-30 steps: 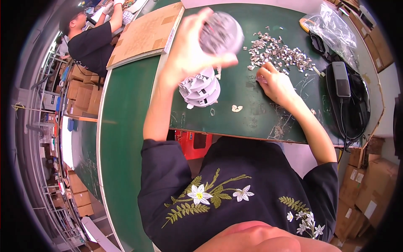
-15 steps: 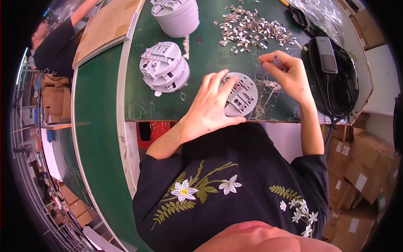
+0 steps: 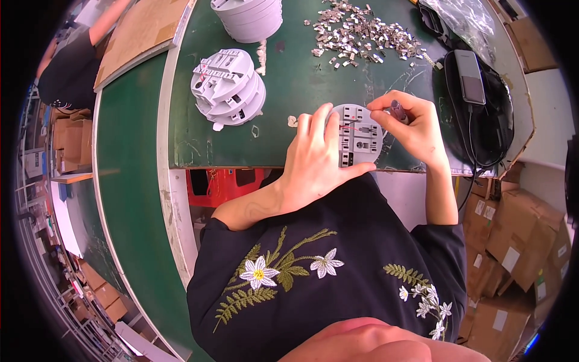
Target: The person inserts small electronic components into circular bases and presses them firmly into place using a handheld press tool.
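Observation:
A round light-grey plastic base [image 3: 365, 130] with slots and a thin red wire lies at the table's front edge. My left hand [image 3: 315, 145] grips it along its left side, thumb at the near rim and fingers on the far left. My right hand [image 3: 416, 127] is closed around a short tool with a dark purplish handle [image 3: 398, 111], whose working end is hidden. The thumb and forefinger of that hand meet at the base's upper right rim. Anything small pinched between them is too small to make out.
A loose pile of small metal clips [image 3: 362, 36] lies at the far side. Leftward stand a staggered stack of grey bases [image 3: 228, 84] and a taller stack [image 3: 248, 21]. A black case with a grey power bank [image 3: 469, 75] and cable lies right. Another person [image 3: 69, 72] is at far left.
My left hand has shifted the base a little to the right and turned it. My right hand's fingertips have come down from above the table to the base's rim.

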`<state>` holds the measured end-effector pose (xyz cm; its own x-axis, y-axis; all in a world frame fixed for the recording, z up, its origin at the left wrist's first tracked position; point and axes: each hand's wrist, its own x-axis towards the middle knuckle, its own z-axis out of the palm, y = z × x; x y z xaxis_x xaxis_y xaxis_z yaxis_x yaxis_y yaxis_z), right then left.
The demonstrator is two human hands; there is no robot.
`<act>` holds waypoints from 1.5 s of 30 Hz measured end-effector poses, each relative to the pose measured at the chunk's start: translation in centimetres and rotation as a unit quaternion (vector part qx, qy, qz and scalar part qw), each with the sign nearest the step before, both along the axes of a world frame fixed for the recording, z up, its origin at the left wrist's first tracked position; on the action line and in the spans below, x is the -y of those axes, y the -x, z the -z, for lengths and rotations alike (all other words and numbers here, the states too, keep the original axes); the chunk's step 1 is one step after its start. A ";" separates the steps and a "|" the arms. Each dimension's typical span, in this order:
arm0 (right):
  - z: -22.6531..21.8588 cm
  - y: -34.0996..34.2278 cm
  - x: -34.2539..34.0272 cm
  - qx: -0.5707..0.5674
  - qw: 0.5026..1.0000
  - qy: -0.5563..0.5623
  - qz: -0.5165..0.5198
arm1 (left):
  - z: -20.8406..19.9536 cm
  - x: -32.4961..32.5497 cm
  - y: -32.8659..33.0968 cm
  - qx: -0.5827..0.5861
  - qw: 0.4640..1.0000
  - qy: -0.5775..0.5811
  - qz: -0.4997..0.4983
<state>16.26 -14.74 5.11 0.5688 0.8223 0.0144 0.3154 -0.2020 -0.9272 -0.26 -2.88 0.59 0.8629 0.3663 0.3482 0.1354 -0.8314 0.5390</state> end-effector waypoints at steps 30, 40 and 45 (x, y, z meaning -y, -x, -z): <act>0.3 2.2 0.4 0.080 0.992 0.058 0.080 | 0.5 -2.0 -2.3 0.109 0.991 0.030 0.074; 1.0 2.5 0.3 0.089 0.991 0.050 0.085 | 1.2 -1.8 -3.0 0.160 0.984 0.041 0.064; 0.9 2.7 0.1 0.085 0.992 0.050 0.083 | 1.0 -1.7 -2.9 0.169 0.983 0.039 0.059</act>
